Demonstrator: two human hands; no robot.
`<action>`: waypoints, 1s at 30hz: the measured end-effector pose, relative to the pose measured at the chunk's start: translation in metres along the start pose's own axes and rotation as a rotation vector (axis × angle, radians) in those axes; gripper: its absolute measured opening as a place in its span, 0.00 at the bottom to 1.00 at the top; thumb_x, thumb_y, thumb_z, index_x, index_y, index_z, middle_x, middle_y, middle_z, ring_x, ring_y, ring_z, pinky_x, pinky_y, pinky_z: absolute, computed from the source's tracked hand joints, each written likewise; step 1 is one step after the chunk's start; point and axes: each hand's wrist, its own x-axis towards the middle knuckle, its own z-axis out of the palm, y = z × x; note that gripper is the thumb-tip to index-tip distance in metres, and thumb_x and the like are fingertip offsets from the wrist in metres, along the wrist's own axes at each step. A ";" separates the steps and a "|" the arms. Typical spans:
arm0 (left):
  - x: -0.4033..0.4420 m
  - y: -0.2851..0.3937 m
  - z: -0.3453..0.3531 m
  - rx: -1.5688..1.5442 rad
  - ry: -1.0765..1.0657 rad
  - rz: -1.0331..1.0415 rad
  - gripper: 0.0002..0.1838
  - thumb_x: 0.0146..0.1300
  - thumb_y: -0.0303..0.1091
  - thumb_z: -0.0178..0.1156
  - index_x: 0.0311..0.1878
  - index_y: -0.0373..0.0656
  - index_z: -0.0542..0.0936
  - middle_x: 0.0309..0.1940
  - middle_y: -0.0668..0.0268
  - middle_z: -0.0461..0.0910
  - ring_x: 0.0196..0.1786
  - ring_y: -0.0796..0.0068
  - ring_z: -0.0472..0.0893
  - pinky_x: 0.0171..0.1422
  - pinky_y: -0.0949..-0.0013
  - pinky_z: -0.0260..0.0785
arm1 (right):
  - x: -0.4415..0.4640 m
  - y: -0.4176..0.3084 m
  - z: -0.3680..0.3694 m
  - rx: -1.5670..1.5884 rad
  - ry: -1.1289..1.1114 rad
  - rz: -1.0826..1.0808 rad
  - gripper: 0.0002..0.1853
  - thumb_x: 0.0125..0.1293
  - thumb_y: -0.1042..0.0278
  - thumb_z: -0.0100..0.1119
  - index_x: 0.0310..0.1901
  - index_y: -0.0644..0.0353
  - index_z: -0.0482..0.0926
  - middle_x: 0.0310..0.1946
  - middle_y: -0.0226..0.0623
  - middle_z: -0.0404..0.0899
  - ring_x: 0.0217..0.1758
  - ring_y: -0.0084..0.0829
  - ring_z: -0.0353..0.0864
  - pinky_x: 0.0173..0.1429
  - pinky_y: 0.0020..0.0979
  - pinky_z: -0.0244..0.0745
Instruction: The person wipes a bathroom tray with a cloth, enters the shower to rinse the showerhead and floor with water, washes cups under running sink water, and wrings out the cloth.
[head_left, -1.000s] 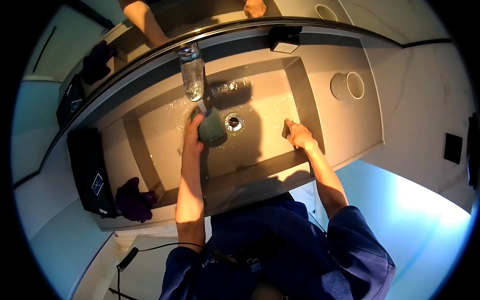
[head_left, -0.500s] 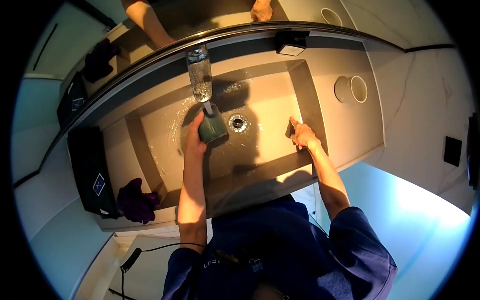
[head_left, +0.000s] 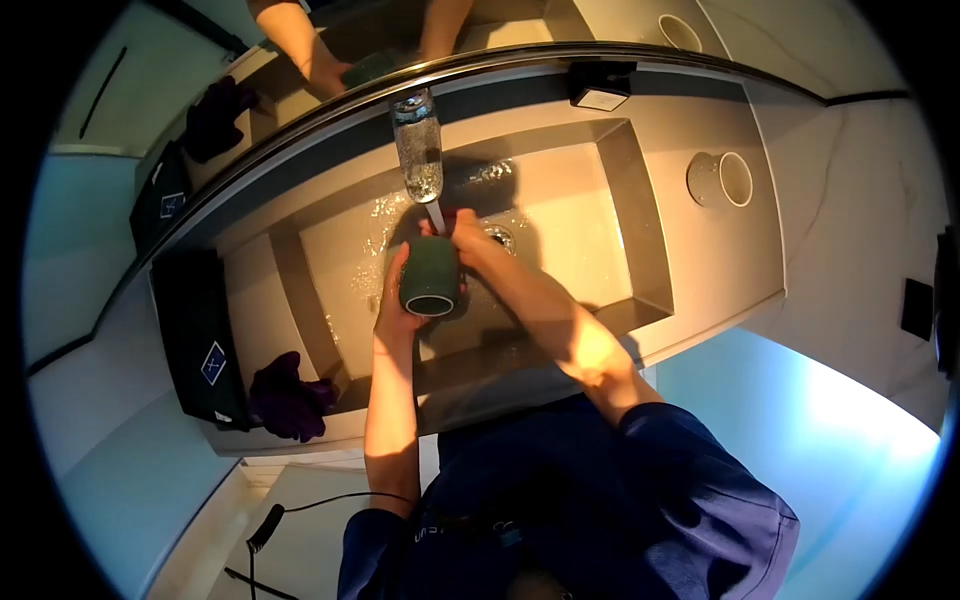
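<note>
A dark green cup (head_left: 430, 275) is tilted over the sink, its pale-ringed base facing me and its other end toward the tap. My left hand (head_left: 397, 300) is wrapped round the cup's left side. At the far end, beside the running water, my right hand (head_left: 463, 236) has its fingers curled at the cup; the cup partly hides them. From the clear tap spout (head_left: 418, 150) a stream falls right by my right fingers. The sink basin (head_left: 575, 230) is wet, with its drain (head_left: 499, 238) partly covered by my right hand.
A light cup (head_left: 722, 179) lies on the right counter. A black box-like item (head_left: 600, 85) sits at the back edge below the mirror (head_left: 560, 25). To the left are a purple cloth (head_left: 290, 397) and a black case (head_left: 200, 335) with a blue diamond label.
My right hand has moved left from the basin's right side to the cup. The cup has turned so that its base shows, and it has come slightly nearer me.
</note>
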 end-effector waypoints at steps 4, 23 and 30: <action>-0.016 0.006 -0.015 -0.075 -0.058 0.007 0.29 0.65 0.55 0.45 0.53 0.36 0.72 0.42 0.54 0.79 0.39 0.58 0.81 0.44 0.57 0.76 | 0.010 0.005 0.012 -0.273 0.236 0.202 0.05 0.59 0.72 0.57 0.36 0.62 0.77 0.26 0.34 0.76 0.21 0.25 0.72 0.22 0.26 0.67; 0.059 0.013 -0.042 0.052 0.235 -0.133 0.23 0.62 0.53 0.52 0.50 0.44 0.75 0.43 0.57 0.79 0.41 0.58 0.80 0.43 0.52 0.75 | -0.034 -0.041 0.010 -0.281 0.091 0.275 0.18 0.57 0.54 0.63 0.43 0.58 0.78 0.31 0.30 0.79 0.36 0.20 0.78 0.37 0.23 0.74; 0.034 -0.007 0.030 -0.027 0.312 0.051 0.18 0.60 0.46 0.54 0.48 0.44 0.76 0.42 0.60 0.79 0.47 0.61 0.78 0.47 0.54 0.72 | -0.025 -0.053 -0.022 -0.337 -0.094 0.049 0.15 0.62 0.59 0.53 0.36 0.65 0.80 0.30 0.31 0.79 0.32 0.23 0.76 0.36 0.26 0.70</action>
